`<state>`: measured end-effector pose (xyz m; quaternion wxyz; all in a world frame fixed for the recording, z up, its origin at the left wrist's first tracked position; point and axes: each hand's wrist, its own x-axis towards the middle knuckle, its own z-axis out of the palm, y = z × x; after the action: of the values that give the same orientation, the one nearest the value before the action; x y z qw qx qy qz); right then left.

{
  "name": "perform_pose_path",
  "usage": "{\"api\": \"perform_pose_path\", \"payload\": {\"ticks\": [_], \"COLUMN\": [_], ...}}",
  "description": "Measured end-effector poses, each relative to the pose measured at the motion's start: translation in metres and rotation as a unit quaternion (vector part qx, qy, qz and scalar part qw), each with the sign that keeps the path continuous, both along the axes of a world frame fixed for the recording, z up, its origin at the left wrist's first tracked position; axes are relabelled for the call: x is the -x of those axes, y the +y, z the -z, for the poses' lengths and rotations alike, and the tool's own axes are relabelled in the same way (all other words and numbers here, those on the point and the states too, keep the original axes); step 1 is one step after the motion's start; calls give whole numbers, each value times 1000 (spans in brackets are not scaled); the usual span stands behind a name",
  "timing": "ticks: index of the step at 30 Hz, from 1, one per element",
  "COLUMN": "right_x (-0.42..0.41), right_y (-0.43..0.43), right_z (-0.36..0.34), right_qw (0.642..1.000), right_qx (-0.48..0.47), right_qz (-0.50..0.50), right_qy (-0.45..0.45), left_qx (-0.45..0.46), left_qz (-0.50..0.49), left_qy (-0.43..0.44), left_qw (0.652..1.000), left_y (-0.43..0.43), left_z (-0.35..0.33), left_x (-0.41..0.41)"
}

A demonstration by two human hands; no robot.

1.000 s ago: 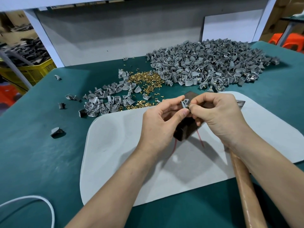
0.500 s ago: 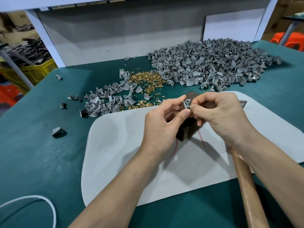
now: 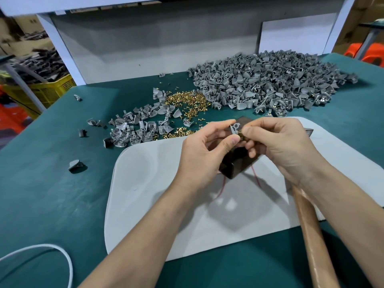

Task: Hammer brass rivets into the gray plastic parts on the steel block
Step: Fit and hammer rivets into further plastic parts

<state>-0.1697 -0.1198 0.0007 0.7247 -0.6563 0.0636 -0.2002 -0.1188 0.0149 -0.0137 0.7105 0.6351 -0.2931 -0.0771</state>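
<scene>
Two hands are meeting above the steel block [image 3: 234,165] at the mat's [image 3: 145,183] centre: left hand [image 3: 205,154] pinching a gray plastic part [image 3: 234,128], right hand [image 3: 278,146] pressing a brass rivet [image 3: 241,134] against it. Loose rivets [image 3: 187,102] are lying at eleven o'clock on the counter [image 3: 41,194], a yellow crate [image 3: 47,90] of dark parts sitting at ten.

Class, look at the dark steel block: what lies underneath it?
The steel block sits on a pale gray mat, with a thin red cord emerging from beneath. The hands hide its top, so anything resting there cannot be seen.

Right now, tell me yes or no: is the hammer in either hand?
No. The hammer lies on the table under the right forearm, while the left hand and right hand pinch a gray part.
</scene>
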Motion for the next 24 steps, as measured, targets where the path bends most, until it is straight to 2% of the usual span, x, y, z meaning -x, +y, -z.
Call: {"api": "perform_pose_path", "payload": {"ticks": [4,24], "right_x": [1,2], "right_y": [0,2], "right_z": [-5,-7], "right_qw": [998,999], "right_qx": [-55,-46], "right_qz": [-4,-12], "right_qy": [3,24], "left_qx": [15,80], "left_qz": [5,31], "left_qy": [17,63], "left_qw": [1000,994], "left_y": [-2,-2], "left_z": [0,-4], "left_x": [3,7]}}
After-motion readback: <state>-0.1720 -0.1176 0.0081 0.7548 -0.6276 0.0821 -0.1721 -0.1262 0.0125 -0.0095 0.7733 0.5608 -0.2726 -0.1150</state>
